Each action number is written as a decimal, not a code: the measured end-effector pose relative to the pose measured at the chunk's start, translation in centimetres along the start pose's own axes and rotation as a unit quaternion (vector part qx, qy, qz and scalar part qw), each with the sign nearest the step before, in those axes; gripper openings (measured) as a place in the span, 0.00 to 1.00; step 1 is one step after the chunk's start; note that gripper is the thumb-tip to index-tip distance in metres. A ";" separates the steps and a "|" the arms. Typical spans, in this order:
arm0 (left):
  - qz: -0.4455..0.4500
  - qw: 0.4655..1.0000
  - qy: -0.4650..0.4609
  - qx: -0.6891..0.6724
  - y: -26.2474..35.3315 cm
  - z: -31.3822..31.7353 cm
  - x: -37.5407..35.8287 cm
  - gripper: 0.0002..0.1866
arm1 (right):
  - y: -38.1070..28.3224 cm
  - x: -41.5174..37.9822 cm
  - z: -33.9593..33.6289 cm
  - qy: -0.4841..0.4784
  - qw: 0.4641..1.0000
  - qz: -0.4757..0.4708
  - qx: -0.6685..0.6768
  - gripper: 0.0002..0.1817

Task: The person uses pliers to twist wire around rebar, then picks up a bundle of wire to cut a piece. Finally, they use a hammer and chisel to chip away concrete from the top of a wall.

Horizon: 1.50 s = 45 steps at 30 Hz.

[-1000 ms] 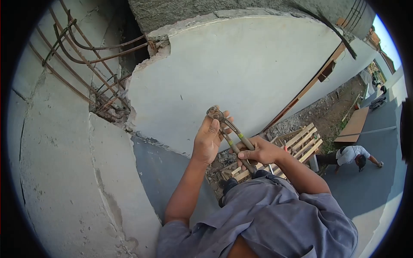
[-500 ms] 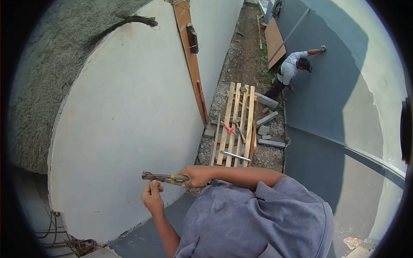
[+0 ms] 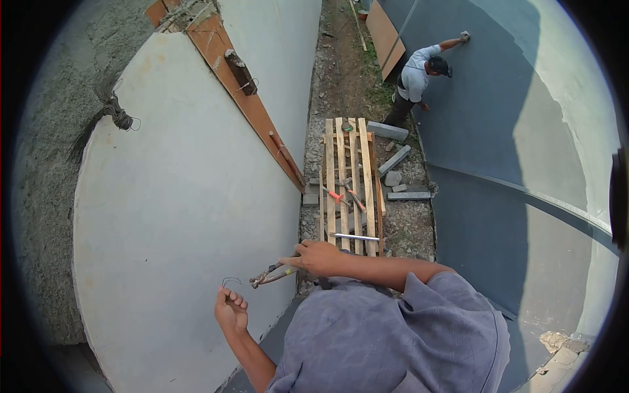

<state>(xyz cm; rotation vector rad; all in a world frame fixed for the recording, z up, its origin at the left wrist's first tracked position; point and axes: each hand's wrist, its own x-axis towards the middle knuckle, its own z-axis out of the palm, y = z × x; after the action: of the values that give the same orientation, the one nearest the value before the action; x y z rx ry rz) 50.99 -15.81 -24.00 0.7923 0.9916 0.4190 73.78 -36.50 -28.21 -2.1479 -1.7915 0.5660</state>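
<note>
In the head view, my left hand [image 3: 232, 310] is closed, pinching a short, bent, dark wire [image 3: 231, 280] that sticks up past the fingertips. My right hand [image 3: 318, 257] is wrapped around the handles of worn end-cutting pincers [image 3: 275, 274], with a yellow-green mark on one handle. The jaw end points left, toward the wire, with a small gap between them. Both hands are in front of the white wall panel. A bundle of thin tie wire [image 3: 116, 114] hangs over the panel's upper left edge.
Below stands a slatted wooden platform [image 3: 366, 216] bearing a hammer [image 3: 354, 194], a red-handled tool [image 3: 335, 196] and a metal bar [image 3: 357, 236]. Concrete blocks [image 3: 395, 160] lie beside it. A co-worker [image 3: 414, 80] reaches to the grey wall [image 3: 472, 118]. An orange-brown board [image 3: 246, 108] runs along the panel.
The pincers have moved away from my left hand, and their handles are spread wider. The wire now shows above my left fingers. My view has shifted, bringing the wire bundle lower.
</note>
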 end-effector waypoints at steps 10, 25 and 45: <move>0.063 0.994 0.064 0.060 -0.7 -0.3 0.7 0.14 | 5.7 -2.0 -1.0 0.089 0.926 -0.071 0.361 0.38; 0.071 0.982 -0.169 -0.046 -6.3 6.2 -2.6 0.13 | -5.4 -0.2 -3.6 0.059 0.858 0.093 0.501 0.12; 0.074 0.981 -0.152 0.097 -7.9 2.8 -5.1 0.14 | -8.2 -1.6 -1.0 0.008 0.899 0.109 0.425 0.14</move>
<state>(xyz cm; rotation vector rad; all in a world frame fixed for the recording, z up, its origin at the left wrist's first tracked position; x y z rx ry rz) 50.63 -25.37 -26.10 1.0764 0.6974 0.3186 66.94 -36.47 -23.40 -1.6911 -0.9799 1.1237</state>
